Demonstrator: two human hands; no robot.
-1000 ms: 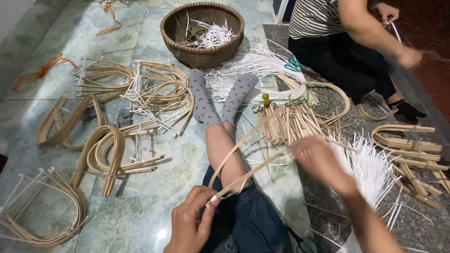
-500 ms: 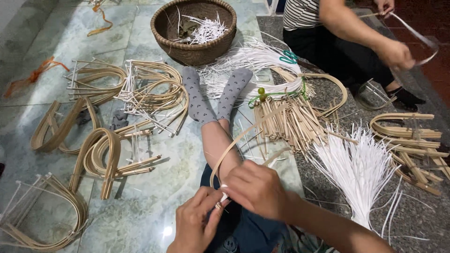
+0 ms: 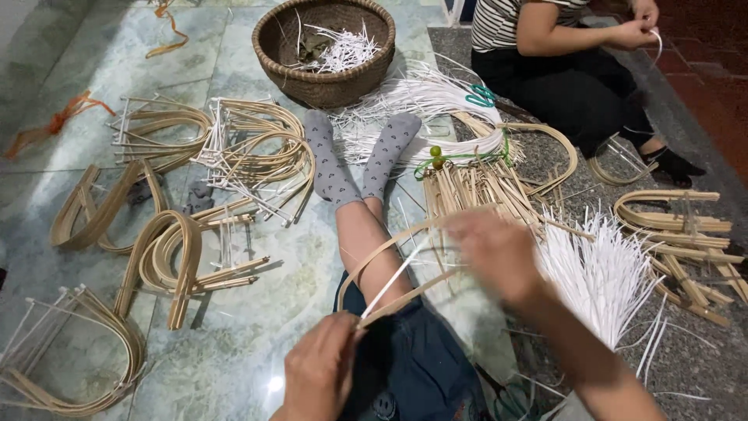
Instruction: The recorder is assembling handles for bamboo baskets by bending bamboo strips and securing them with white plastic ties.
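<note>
Left hand (image 3: 323, 370) pinches the bent bamboo strip (image 3: 389, 249) in a narrow grip; blurred right hand (image 3: 495, 253) grips its far end.

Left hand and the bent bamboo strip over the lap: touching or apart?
Touching. The head view shows the left hand pinching the ends of the bent bamboo strip.

Left grip (image 3: 323, 366) pinched, right (image 3: 495, 253) raised
</note>
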